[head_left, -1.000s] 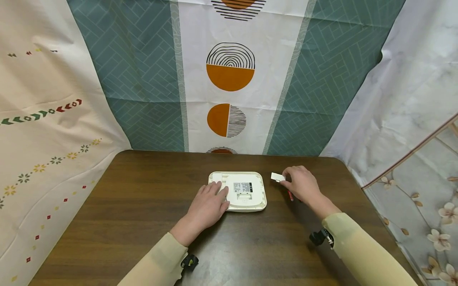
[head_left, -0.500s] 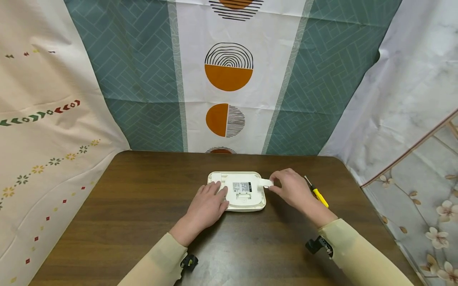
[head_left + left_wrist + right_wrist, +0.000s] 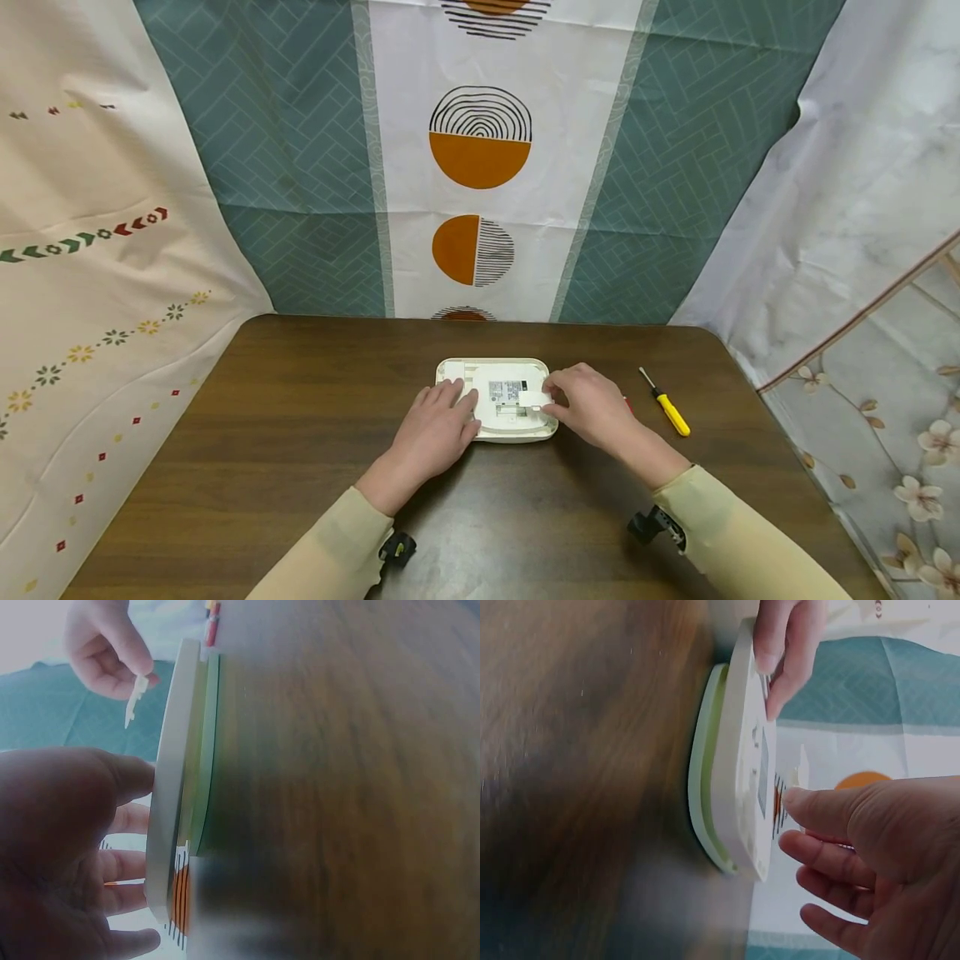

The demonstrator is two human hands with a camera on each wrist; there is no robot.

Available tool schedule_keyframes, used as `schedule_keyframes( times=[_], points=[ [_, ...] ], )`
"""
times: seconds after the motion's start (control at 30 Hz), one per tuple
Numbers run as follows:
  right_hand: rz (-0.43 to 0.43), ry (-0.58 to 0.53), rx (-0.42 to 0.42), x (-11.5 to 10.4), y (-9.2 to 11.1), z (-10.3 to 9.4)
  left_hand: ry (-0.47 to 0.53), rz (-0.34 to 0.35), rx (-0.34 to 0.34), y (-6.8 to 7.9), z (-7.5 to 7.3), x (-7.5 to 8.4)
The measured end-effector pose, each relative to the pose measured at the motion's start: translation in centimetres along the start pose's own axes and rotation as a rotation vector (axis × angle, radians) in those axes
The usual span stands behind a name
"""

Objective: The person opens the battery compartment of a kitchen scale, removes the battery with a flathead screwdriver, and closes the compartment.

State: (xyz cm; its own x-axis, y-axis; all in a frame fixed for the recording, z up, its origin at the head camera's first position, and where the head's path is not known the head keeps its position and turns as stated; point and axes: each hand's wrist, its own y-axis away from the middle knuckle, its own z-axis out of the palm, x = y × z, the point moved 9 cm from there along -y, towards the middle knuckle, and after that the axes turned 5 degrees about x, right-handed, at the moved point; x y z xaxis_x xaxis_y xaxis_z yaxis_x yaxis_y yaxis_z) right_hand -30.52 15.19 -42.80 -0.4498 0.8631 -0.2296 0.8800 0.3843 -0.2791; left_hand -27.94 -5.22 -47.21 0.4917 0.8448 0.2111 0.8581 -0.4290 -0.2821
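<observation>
A flat white device [image 3: 517, 431] with rounded corners lies on the table, its labelled underside with a small battery compartment [image 3: 508, 411] facing up. Green shows beneath its white rim in both wrist views. My left hand [image 3: 437, 427] rests on its left side with fingers extended. Between thumb and fingers, my right hand [image 3: 592, 408] pinches a small white battery cover [image 3: 531, 400] over the right part of the device. In the left wrist view, the cover [image 3: 136, 701] is seen edge-on, apart from the device, with small tabs along it.
A yellow-handled screwdriver [image 3: 672, 412] lies on the brown table [image 3: 337, 375] to the right. A red object [image 3: 628, 405] is mostly hidden behind my right hand. Patterned cloths [image 3: 480, 167] hang at the back and sides.
My right hand has carried the battery cover leftward from beside the device to above it. The screwdriver, formerly hidden by that hand, is now in full view. The left hand has stayed put.
</observation>
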Motion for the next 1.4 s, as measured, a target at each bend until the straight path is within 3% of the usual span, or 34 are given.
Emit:
schedule_keyframes(
  times=[0.3,0.67,1.4],
  points=[
    [-0.008,-0.024,-0.043,-1.8,-0.2,1.4,-0.005,0.008,0.002,0.0,0.0,0.0],
    [-0.078,0.037,-0.064,-3.0,-0.6,2.4,-0.005,0.006,-0.001,-0.1,0.3,-0.1],
    [0.002,0.063,-0.171,-3.0,-2.2,3.0,-0.019,0.002,-0.019,-0.2,0.3,-0.2]
  ],
)
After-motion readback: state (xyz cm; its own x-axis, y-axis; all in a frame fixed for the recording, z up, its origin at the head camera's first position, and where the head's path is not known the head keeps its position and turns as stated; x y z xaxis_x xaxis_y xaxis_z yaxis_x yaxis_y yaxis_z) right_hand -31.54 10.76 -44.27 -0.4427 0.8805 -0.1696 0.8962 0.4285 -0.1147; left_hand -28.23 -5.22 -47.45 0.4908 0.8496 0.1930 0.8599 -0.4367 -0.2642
